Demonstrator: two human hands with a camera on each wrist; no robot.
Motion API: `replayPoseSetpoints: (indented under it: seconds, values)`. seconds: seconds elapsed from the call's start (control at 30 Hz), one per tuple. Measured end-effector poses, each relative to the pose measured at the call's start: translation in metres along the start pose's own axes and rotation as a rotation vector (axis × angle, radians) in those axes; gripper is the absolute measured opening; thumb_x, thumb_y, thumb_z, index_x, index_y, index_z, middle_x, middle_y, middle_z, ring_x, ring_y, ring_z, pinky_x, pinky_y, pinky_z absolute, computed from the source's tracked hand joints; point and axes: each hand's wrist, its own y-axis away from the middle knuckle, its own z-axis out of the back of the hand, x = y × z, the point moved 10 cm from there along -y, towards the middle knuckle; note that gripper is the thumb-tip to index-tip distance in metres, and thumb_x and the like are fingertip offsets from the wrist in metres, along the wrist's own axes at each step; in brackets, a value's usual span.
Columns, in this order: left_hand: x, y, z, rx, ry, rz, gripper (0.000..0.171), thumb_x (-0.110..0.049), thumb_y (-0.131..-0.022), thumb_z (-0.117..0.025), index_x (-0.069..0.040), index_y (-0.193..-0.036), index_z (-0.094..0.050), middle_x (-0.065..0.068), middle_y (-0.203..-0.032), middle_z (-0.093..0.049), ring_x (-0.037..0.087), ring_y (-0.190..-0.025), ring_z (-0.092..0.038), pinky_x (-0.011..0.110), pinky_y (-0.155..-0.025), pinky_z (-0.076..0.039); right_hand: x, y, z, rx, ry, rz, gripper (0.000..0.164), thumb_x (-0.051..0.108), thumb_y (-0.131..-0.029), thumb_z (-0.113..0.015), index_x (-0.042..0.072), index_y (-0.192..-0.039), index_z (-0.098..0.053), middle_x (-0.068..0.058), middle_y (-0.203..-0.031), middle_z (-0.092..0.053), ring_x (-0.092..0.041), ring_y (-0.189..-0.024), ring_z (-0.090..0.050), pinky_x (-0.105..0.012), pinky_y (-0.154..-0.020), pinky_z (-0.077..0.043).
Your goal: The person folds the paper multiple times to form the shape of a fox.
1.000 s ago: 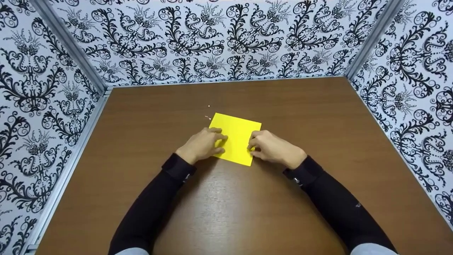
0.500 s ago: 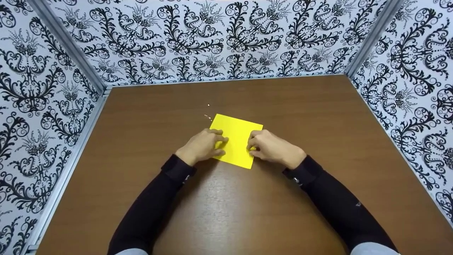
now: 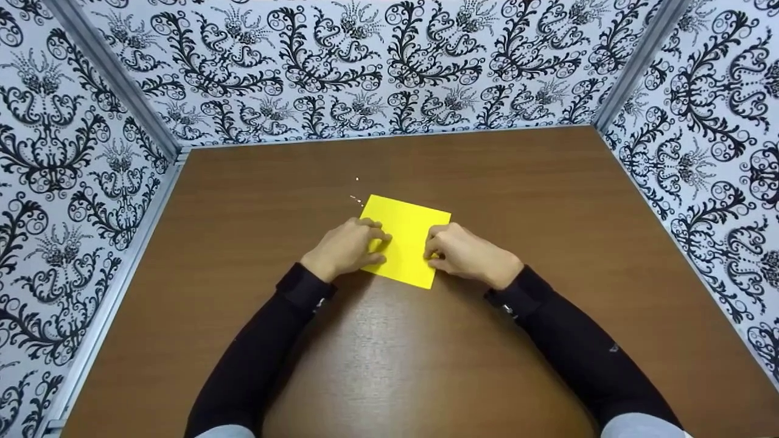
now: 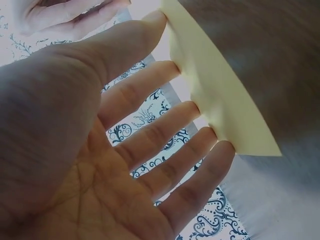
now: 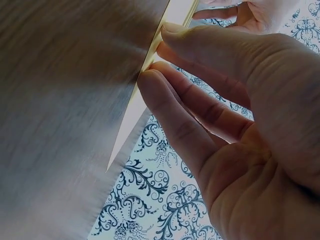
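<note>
The paper (image 3: 405, 234) lies on the table (image 3: 371, 359); the left hand (image 3: 345, 248) rests spread fingertips near its left edge, the right hand (image 3: 471, 252) bends fingers at the other, whether pinching I cannot tell; light, even pressure should prevent slipping

Patterned walls (image 3: 389, 67) beside brown tabletop (image 3: 389, 347)

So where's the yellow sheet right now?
In the head view, the yellow sheet lies near the picture's centre on the brown table, between the left hand and the right hand, both touching it.
</note>
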Motion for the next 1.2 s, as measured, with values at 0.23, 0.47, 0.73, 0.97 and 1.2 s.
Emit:
replayPoseSetpoints:
  seconds: [0.23,0.47,0.73,0.97,1.2]
  values:
    - [0.009,-0.007,0.007,-0.039,0.024,0.01,0.042,-0.031,-0.107,-0.089,-0.01,-0.143,-0.083,0.016,-0.153,-0.078,0.041,-0.143,-0.073,0.054,-0.121,-0.062,0.0,0.001,0.002,-0.004,-0.012,-0.001,0.009,0.001,-0.1,-0.091,0.0,-0.108,-0.091,-0.016,-0.106,-0.082,-0.029,-0.096,-0.08,-0.042,-0.087,-0.072]
    - [0.028,-0.023,0.016,-0.088,0.037,0.039,0.036,-0.029,-0.11,-0.085,-0.009,-0.14,-0.084,0.014,-0.145,-0.082,0.04,-0.139,-0.073,0.056,-0.117,-0.063,0.001,0.004,0.005,-0.017,-0.025,-0.004,0.01,-0.002,-0.099,-0.09,-0.001,-0.108,-0.091,-0.016,-0.104,-0.083,-0.03,-0.096,-0.08,-0.041,-0.087,-0.072]
    - [0.049,-0.041,0.03,-0.135,0.032,0.113,0.039,-0.027,-0.109,-0.084,-0.006,-0.142,-0.083,0.018,-0.147,-0.079,0.043,-0.138,-0.073,0.057,-0.117,-0.063,0.002,0.006,0.007,-0.018,-0.056,-0.009,0.01,-0.005,-0.101,-0.086,0.0,-0.108,-0.09,-0.016,-0.107,-0.083,-0.03,-0.098,-0.079,-0.038,-0.084,-0.07]
    - [0.06,-0.056,0.035,-0.15,-0.004,0.173,0.042,-0.027,-0.109,-0.082,-0.005,-0.145,-0.08,0.02,-0.149,-0.078,0.043,-0.141,-0.071,0.058,-0.117,-0.064,0.0,0.004,0.004,-0.005,-0.045,-0.023,0.009,-0.001,-0.102,-0.087,0.002,-0.111,-0.09,-0.015,-0.108,-0.083,-0.029,-0.099,-0.079,-0.038,-0.086,-0.07]
    - [0.062,-0.067,0.034,-0.161,-0.049,0.194,0.034,-0.024,-0.109,-0.082,-0.003,-0.136,-0.083,0.021,-0.144,-0.079,0.044,-0.143,-0.071,0.057,-0.115,-0.065,0.001,0.004,0.003,-0.011,-0.046,-0.014,0.009,-0.002,-0.102,-0.087,0.001,-0.11,-0.09,-0.016,-0.107,-0.082,-0.03,-0.098,-0.08,-0.039,-0.086,-0.071]
